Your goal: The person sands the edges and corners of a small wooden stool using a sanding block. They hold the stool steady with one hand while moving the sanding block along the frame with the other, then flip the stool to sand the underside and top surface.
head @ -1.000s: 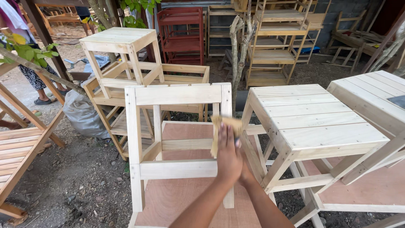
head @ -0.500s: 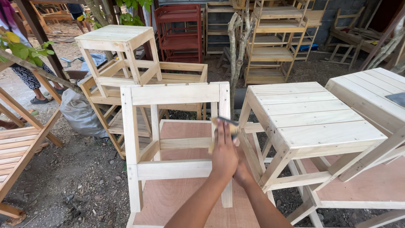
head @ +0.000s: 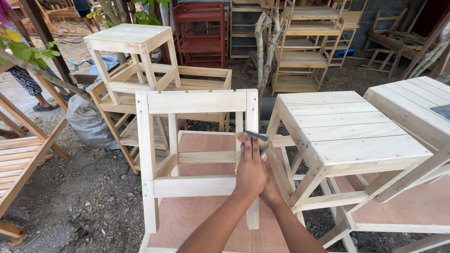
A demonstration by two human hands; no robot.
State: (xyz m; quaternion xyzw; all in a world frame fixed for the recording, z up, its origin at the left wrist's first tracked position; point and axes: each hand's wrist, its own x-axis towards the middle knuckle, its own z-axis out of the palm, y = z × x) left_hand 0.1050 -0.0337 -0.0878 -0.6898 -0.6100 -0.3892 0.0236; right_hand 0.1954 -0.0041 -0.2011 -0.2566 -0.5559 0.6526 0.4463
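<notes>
A bare pale-wood stool frame [head: 194, 103] lies on its side on a brown board [head: 201, 220]. My left hand [head: 251, 171] lies flat against the frame's right leg [head: 253, 110], fingers pointing up. It presses a piece of sandpaper [head: 257, 137] onto the wood. My right hand [head: 273, 191] sits just under and to the right of the left one at the same leg, mostly covered by it. Its grip is hidden.
A finished slat-top stool [head: 347, 131] stands close on the right, and another table edge [head: 412, 105] beyond it. Stacked stools [head: 131, 42], a grey sack [head: 86, 124], a red shelf [head: 199, 28] and wooden racks [head: 304, 51] fill the back. A person's legs [head: 30, 86] are at the far left.
More of the sandpaper showed above my fingers a second ago, and now only a small end shows. Both hands stay on the same leg with only a slight shift.
</notes>
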